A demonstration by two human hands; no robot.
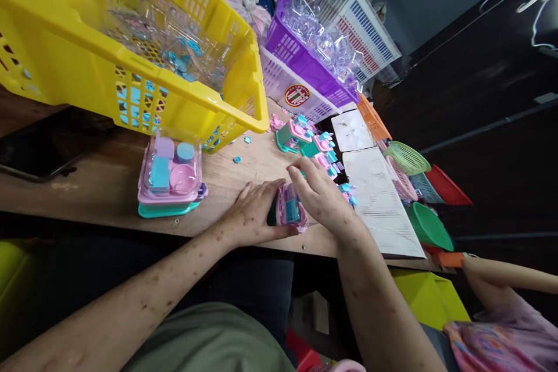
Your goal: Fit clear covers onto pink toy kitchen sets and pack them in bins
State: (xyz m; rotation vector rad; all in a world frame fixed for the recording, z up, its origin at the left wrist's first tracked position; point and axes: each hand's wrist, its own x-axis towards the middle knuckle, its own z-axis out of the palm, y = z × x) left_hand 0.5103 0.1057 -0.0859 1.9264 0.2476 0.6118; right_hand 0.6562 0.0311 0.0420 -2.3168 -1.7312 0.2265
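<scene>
My left hand (257,212) grips a small pink toy case (288,209) with a clear lid and a blue piece inside, near the table's front edge. Its fingers lie along the far side and the thumb along the near side. Over the case's right side hovers my right hand (320,197), fingers loosely bent and apart; whether it touches the lid I cannot tell. To the left stands a larger pink and teal toy case (170,180) with a clear cover over pink, purple and blue pieces. Several assembled pink and teal toy sets (300,133) stand beyond my hands.
A yellow crate (183,93) of clear plastic parts fills the back left. Behind are a purple basket (305,52) and a white crate (279,78). A dark phone (39,148) lies left, cardboard (379,197) right. Another person's arm (505,273) is at right.
</scene>
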